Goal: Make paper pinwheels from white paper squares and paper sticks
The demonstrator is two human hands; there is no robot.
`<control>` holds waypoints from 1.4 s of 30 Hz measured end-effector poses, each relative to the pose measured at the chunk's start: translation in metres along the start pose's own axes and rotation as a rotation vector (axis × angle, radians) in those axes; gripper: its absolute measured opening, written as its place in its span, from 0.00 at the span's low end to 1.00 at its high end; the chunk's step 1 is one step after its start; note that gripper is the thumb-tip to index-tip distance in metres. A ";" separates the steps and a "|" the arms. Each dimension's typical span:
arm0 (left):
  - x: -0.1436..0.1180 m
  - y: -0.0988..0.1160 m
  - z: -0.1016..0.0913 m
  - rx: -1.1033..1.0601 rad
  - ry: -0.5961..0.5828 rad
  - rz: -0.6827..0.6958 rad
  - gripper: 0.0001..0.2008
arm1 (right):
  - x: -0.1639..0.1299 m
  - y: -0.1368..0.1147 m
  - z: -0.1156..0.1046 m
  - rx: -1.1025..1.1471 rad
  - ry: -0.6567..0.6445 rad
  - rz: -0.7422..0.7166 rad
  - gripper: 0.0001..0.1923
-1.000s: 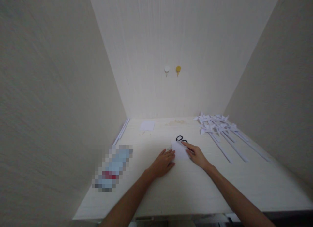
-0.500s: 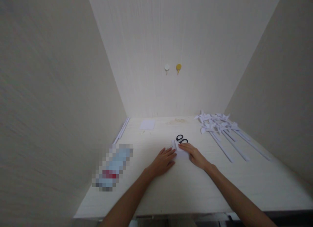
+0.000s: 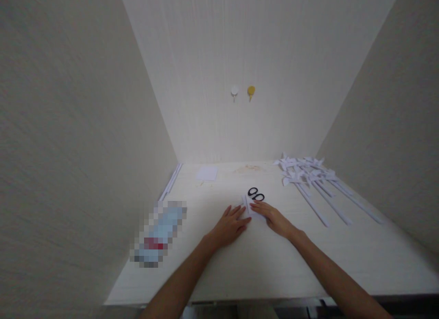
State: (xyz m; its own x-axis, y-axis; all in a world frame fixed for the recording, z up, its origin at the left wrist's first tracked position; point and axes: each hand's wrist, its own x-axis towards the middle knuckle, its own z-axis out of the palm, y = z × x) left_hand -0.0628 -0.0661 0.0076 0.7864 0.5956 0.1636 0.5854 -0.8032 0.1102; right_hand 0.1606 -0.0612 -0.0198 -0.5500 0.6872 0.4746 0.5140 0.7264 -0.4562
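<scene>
Both hands, left hand [image 3: 230, 225] and right hand [image 3: 274, 218], lie spread flat, pressing a small folded white paper [image 3: 247, 206] onto the pale bench [image 3: 260, 259], apparently creasing it; black-handled scissors [image 3: 255, 194] lie just beyond.

Hands [image 3: 252, 220] cover most of folded paper [image 3: 247, 204].

Left hand [image 3: 230, 227]: was bare, with no glove, ring or bracelet to be seen; its fingers [image 3: 236, 212] were slim and unadorned.
Right hand [image 3: 274, 218]: was likewise bare, without glove, ring or watch.
Left forearm [image 3: 178, 282]: was uncovered from the wrist to the near edge of the view; no sleeve showed.
Right forearm [image 3: 329, 278]: was uncovered along its whole visible length, with no cuff or band.
Nails: were too small to tell.
</scene>
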 end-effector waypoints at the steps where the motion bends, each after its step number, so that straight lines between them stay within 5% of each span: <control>1: 0.000 0.003 0.000 0.012 0.010 -0.015 0.18 | -0.001 -0.001 0.000 -0.007 -0.001 0.002 0.39; 20: -0.009 0.049 0.006 -0.007 -0.059 -0.341 0.24 | -0.002 -0.014 -0.001 -0.139 -0.195 0.005 0.31; 31: -0.012 0.045 0.020 0.041 0.026 -0.325 0.26 | -0.003 -0.015 -0.005 -0.113 -0.238 0.030 0.27; 42: -0.011 0.046 0.013 0.007 -0.003 -0.328 0.26 | -0.007 -0.015 -0.014 -0.059 -0.336 0.051 0.26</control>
State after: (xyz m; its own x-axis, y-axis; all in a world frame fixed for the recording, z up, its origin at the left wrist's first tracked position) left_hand -0.0422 -0.1093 -0.0019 0.5566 0.8224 0.1174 0.8088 -0.5688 0.1494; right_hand 0.1663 -0.0768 -0.0061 -0.7038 0.6888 0.1739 0.5777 0.6973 -0.4242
